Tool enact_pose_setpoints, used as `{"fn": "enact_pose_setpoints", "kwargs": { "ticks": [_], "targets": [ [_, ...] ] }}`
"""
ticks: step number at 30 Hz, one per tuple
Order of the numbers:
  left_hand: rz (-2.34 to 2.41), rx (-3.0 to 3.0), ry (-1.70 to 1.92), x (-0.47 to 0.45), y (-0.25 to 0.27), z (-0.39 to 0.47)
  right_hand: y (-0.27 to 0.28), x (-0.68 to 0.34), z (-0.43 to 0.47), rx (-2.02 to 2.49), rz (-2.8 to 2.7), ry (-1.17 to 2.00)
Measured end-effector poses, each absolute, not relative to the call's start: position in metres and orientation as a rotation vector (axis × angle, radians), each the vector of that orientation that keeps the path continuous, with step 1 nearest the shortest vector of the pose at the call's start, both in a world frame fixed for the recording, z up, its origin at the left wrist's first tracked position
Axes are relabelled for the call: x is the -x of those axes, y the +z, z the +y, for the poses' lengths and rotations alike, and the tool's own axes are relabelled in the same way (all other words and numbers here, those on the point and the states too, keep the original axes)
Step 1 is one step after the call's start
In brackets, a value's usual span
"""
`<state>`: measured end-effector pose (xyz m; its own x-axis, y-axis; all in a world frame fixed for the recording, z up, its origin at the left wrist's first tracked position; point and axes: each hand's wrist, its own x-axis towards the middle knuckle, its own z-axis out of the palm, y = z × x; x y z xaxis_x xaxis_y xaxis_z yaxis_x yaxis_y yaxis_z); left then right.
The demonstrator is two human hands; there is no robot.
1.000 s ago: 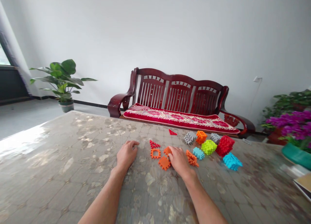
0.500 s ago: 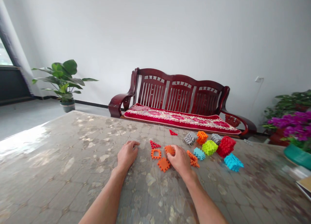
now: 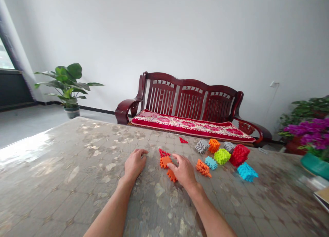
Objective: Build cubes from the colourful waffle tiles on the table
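Observation:
My left hand [image 3: 135, 164] rests on the table, its fingers loosely bent and apart, with nothing in it. My right hand [image 3: 183, 169] is beside an orange square tile with toothed edges [image 3: 165, 162]. The thumb tip is at the tile's right edge and the index finger is spread away from it. This tile lies where the orange square frame was, now hidden from sight. A second orange toothed tile [image 3: 171, 175] lies just in front, partly covered by the hand. Behind them is a red toothed triangle [image 3: 163, 153].
Right of my right hand stand an orange openwork block [image 3: 203, 168], a small light-blue block [image 3: 211, 162], a lime block [image 3: 222, 156], a red block [image 3: 239, 155] and a blue block [image 3: 247, 172]. Another red triangle [image 3: 183, 140] lies farther back. A wooden bench [image 3: 190, 96] stands beyond the table.
My right hand has moved left with the orange tile, which now covers the place of the orange frame. Its fingers have spread from the tile. My left hand has stayed still.

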<state>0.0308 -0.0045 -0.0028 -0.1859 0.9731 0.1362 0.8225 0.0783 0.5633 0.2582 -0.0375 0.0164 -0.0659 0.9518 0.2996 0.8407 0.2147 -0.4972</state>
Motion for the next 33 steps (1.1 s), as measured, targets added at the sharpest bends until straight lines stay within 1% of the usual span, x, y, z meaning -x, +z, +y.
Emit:
{"fn": "enact_pose_setpoints", "kwargs": {
  "ticks": [3,8,12,20,25,28,33],
  "targets": [
    [2.093,-1.798,0.774,-0.031,-0.003,-0.005,0.027,-0.268,-0.039,1.738,-1.972,0.238],
    [2.094,-1.796,0.771,-0.031,-0.002,-0.004,0.043,-0.278,-0.046,1.878,-2.259,0.33],
    [2.085,-1.789,0.761,-0.031,-0.002,-0.004,0.05,-0.274,-0.053,1.923,-2.391,0.307],
    [2.079,-1.795,0.766,-0.03,-0.001,-0.005,0.039,-0.279,-0.048,1.901,-2.29,0.111],
    [2.083,-1.795,0.767,-0.031,-0.001,-0.005,0.031,-0.29,-0.038,1.894,-2.12,0.112],
    [2.089,-1.791,0.769,-0.031,-0.001,-0.006,0.032,-0.29,-0.032,1.818,-2.033,0.153],
    [2.091,-1.789,0.767,-0.032,0.001,-0.007,0.035,-0.274,-0.028,1.489,-2.084,0.144]
  ]
}}
